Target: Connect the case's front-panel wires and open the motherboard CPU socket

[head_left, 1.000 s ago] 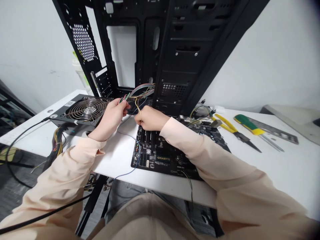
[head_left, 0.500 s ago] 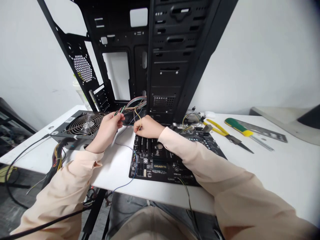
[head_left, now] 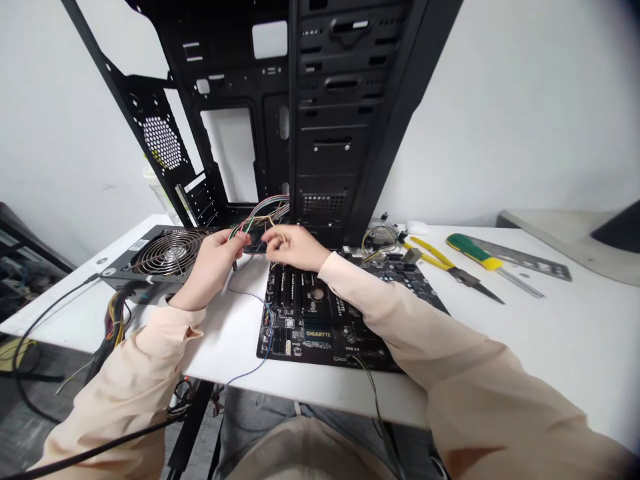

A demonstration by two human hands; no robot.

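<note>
My left hand (head_left: 217, 260) is closed in a pinch on several thin coloured wires (head_left: 246, 227), red, green and black among them. They run out of the black computer case (head_left: 325, 133). Facing it across a small gap, my right hand (head_left: 296, 248) has its fingers curled round a thin yellow wire (head_left: 273, 221), whose end is hidden at the fingers. Below the right hand and forearm lies a black Gigabyte motherboard (head_left: 320, 333), partly covered by the sleeve. A blue wire (head_left: 271, 333) trails over its left edge and off the table front.
A power supply with a round fan grille (head_left: 173, 257) sits at the left, its cable bundle (head_left: 114, 320) hanging down. On the right lie yellow-handled pliers (head_left: 453, 270), a green-and-yellow screwdriver (head_left: 473, 250) and a metal plate (head_left: 530, 259). More cables (head_left: 380, 240) lie behind the motherboard.
My right hand has shifted slightly up and its fingers have moved toward my left hand. The left hand keeps its pinch on the wires. The whole view has moved a little.
</note>
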